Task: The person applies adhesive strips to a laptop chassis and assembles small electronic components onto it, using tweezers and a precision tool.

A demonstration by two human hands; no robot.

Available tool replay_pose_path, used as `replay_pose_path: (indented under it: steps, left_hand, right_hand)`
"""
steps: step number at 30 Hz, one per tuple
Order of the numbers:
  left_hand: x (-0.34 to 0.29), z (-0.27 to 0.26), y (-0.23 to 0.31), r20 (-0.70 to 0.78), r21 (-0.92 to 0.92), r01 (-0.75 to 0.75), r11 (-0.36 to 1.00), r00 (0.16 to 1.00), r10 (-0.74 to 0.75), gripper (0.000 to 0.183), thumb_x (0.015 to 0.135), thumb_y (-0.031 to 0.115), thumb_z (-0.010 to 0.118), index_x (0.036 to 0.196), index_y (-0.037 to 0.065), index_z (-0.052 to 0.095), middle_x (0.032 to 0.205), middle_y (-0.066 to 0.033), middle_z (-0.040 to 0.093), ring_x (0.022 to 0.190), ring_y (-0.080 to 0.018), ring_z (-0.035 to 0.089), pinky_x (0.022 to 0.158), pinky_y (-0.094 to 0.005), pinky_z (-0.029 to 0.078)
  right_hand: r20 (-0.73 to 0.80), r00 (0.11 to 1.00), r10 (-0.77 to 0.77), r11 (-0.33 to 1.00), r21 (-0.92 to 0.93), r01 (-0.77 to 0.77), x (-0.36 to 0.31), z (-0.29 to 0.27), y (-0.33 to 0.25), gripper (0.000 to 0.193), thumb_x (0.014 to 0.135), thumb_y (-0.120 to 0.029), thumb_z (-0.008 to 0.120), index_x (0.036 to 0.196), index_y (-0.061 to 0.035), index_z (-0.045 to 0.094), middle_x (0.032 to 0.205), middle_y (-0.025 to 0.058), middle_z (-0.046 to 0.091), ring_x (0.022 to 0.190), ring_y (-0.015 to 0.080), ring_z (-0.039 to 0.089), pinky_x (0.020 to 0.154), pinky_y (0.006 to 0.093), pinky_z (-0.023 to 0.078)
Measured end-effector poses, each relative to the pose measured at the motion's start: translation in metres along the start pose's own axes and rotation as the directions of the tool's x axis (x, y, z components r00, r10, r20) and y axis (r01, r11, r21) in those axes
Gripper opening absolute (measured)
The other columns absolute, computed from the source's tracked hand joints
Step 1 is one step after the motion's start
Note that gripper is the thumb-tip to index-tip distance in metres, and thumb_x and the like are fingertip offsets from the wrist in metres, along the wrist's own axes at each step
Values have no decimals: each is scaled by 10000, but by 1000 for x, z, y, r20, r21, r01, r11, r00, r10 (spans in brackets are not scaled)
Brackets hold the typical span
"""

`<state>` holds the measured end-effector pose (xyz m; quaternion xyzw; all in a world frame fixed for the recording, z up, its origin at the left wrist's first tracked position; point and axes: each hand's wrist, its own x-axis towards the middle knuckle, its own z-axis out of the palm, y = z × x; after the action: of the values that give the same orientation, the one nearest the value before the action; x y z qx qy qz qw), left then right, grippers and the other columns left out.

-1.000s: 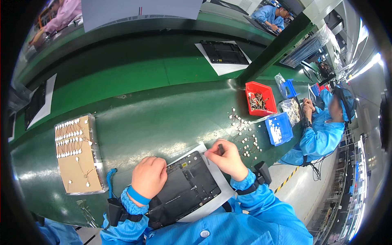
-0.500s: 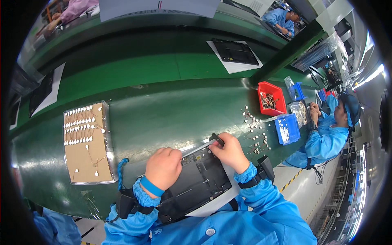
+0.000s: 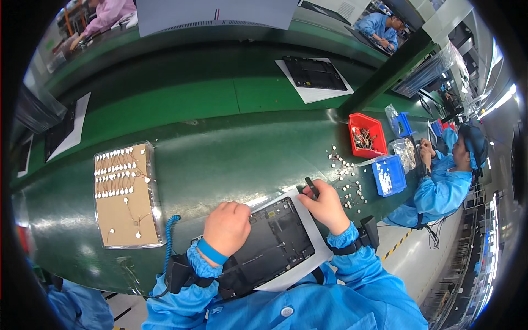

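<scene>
Close to my body a black tablet-like housing (image 3: 269, 245), its inner side up, rests on a white sheet (image 3: 300, 269). Over its upper left edge is my left hand (image 3: 226, 230), closed with the fingers curled under; whatever they grip is hidden. A blue band circles that wrist. My right hand (image 3: 324, 206) is just past the housing's upper right corner, above the sheet. Between its thumb and fingers it holds a slim black tool (image 3: 312, 187), whose lower end I cannot make out.
On the left lies a brown board (image 3: 124, 206) with rows of small white wired parts. Loose parts (image 3: 346, 184), a red bin (image 3: 367, 136) and a blue bin (image 3: 389, 176) are on the right. Another housing (image 3: 316, 73) lies farther back. A coiled blue cord (image 3: 169, 236) runs beside my left forearm. A co-worker (image 3: 448, 176) sits at right.
My right hand has drawn right, off the housing's corner, with the black tool. My left hand stays over the upper left edge. The whole view has shifted slightly.
</scene>
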<state>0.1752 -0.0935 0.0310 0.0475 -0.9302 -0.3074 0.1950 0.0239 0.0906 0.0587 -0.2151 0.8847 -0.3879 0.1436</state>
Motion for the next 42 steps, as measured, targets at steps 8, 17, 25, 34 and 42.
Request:
replay_pose_path:
  steps: [8,17,25,34,42]
  left_hand:
    - [-1,1,5,-37,-58,-2,998,999,0,158,647,27,584,804,29,581,734,-119,574,733,-319,554,662,-392,447]
    - [7,-14,1,257,-182,18,983,966,30,160,774,103,528,881,1,588,809,-159,582,773,-333,547,698,-395,441]
    - [31,-55,18,267,-291,308,906,935,-232,163,835,114,520,940,-2,563,800,-169,570,770,-302,563,690,-353,452]
    - [142,-62,-62,-216,-943,36,332,690,-691,110,909,86,425,980,30,488,913,-27,536,851,-118,505,774,-255,422]
    - [198,-58,-226,-175,-972,-201,125,258,-950,215,842,187,512,911,-6,578,952,-123,615,857,-241,600,751,-366,495]
  right_hand:
    - [59,976,-211,956,-194,219,-9,0,10,187,741,-162,622,817,6,588,730,170,559,676,329,556,616,386,436]
    - [322,946,-22,884,448,-132,-19,-20,6,53,858,-92,553,873,-80,504,717,-73,445,648,10,378,568,172,322]
    - [-93,962,-258,959,101,267,14,-91,14,126,779,-75,584,901,-43,584,786,93,609,737,186,600,645,313,468]
    - [-133,954,-269,670,-737,86,81,-149,82,152,681,-153,635,821,-95,620,713,108,611,706,297,608,616,408,475]
    - [-184,938,-294,725,-682,93,70,-147,84,123,648,-102,619,770,-87,615,696,117,599,703,295,608,608,402,477]
